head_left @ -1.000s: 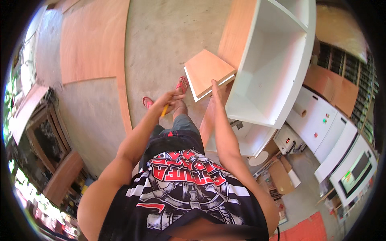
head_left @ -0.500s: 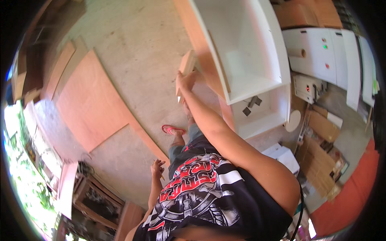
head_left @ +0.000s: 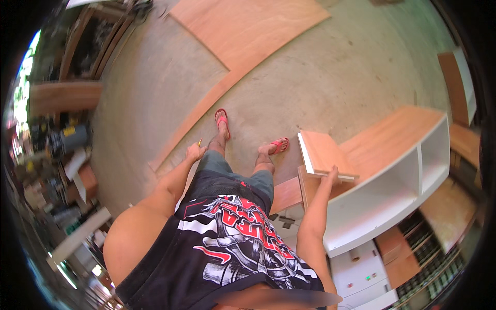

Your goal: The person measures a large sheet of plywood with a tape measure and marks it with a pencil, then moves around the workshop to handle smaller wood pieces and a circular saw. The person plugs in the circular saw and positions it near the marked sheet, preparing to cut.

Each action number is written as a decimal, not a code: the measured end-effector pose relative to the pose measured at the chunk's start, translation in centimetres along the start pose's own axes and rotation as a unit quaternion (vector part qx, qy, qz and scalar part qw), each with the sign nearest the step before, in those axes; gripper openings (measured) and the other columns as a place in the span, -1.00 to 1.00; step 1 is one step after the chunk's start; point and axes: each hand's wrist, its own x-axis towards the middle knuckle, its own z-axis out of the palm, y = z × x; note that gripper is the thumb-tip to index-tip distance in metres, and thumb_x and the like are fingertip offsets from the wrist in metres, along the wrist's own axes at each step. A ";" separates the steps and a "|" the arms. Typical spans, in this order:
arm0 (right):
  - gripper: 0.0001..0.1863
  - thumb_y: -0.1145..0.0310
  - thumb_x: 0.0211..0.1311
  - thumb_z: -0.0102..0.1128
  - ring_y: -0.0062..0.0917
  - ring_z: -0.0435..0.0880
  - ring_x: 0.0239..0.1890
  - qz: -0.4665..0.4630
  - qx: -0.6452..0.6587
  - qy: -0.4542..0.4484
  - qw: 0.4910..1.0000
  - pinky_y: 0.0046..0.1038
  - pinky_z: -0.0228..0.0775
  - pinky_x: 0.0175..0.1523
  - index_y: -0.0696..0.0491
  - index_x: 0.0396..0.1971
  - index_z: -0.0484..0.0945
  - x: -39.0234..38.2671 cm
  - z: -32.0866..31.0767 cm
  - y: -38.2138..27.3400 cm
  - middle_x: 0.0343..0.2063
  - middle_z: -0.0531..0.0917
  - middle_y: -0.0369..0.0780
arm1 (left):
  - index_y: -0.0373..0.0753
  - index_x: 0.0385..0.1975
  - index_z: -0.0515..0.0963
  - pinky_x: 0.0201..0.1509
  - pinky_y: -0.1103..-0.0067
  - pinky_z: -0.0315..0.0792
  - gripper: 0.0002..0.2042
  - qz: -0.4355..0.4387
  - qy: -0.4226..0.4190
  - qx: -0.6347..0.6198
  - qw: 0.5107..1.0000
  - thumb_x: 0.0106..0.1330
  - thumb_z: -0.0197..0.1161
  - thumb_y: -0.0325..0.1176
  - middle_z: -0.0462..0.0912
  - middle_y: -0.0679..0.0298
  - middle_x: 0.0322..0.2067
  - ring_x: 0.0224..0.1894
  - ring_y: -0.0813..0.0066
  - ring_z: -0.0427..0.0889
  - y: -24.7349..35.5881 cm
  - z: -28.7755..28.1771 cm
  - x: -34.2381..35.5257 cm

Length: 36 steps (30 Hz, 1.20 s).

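Note:
In my left hand (head_left: 195, 151), low beside my left thigh, is a slim yellow pencil (head_left: 200, 142), its tip and much of its length hidden. My right hand (head_left: 330, 174) grips the near edge of a small stack of boards (head_left: 325, 150), wood-faced on top with a white layer beneath. That stack is held beside a cabinet (head_left: 372, 217) with white open compartments and a wood-veneer side (head_left: 398, 124); whether they touch I cannot tell.
A notched plywood sheet (head_left: 248, 26) and a long narrow strip (head_left: 186, 129) lie on the concrete floor (head_left: 361, 67). Cluttered materials (head_left: 72, 139) line the left side. A white machine with buttons (head_left: 356, 274) stands at the lower right. My feet are in red flip-flops.
The view has swung round, so the cabinet now sits lower right and the plywood at the top. The boards, held edge-on half a second ago, now show their wood face.

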 end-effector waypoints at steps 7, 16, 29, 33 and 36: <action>-0.29 0.34 0.15 0.20 -0.12 0.50 0.08 -0.015 -0.082 0.021 0.996 -0.09 0.41 0.16 0.36 0.21 0.12 -5.9 4.3 -3.1 0.07 0.44 0.04 | -0.35 -0.14 0.57 0.09 0.17 0.44 -0.49 -0.063 -0.017 -0.118 0.991 0.15 0.24 0.02 0.61 -0.22 -0.14 0.01 -0.13 0.58 -8.1 1.9 6.3; -0.43 0.40 0.22 0.16 -0.17 0.45 0.16 -0.117 -0.242 -0.006 0.963 -0.10 0.37 0.25 0.31 0.19 0.26 -21.5 14.0 -0.2 0.10 0.45 0.01 | -0.32 0.00 0.44 0.06 0.14 0.48 -0.44 0.009 -0.068 -0.081 0.994 0.10 0.35 -0.04 0.62 -0.16 -0.11 0.00 -0.10 0.59 -9.2 2.0 31.3; -0.16 0.28 0.07 0.31 -0.19 0.38 0.23 -0.099 -0.304 -0.029 0.947 -0.09 0.31 0.30 0.18 0.33 0.10 -30.9 26.3 8.4 0.18 0.37 -0.03 | -0.09 0.21 0.26 0.35 -0.03 0.16 -0.17 0.070 0.027 0.108 0.991 -0.12 0.57 -0.16 -0.07 -0.19 0.40 0.43 -0.19 0.02 0.2 14.1 55.5; -0.14 0.30 0.02 0.32 -0.22 0.42 0.19 -0.106 -0.371 -0.018 0.922 -0.15 0.31 0.28 0.20 0.31 0.12 -31.8 28.7 9.6 0.15 0.40 -0.03 | -0.03 0.21 0.26 0.41 -0.08 0.00 -0.17 0.116 0.023 0.140 0.983 -0.13 0.57 -0.13 -0.22 -0.21 0.43 0.46 -0.22 -0.13 -0.3 16.1 58.2; -0.20 0.27 0.04 0.30 -0.24 0.45 0.15 -0.140 -0.415 -0.017 0.899 -0.17 0.32 0.27 0.21 0.28 0.17 -32.0 30.0 10.7 0.12 0.42 -0.03 | -0.09 0.14 0.30 0.41 -0.01 0.05 -0.22 0.173 0.084 0.139 0.972 -0.14 0.56 -0.14 -0.07 -0.22 0.38 0.43 -0.22 -0.05 -1.5 17.6 59.6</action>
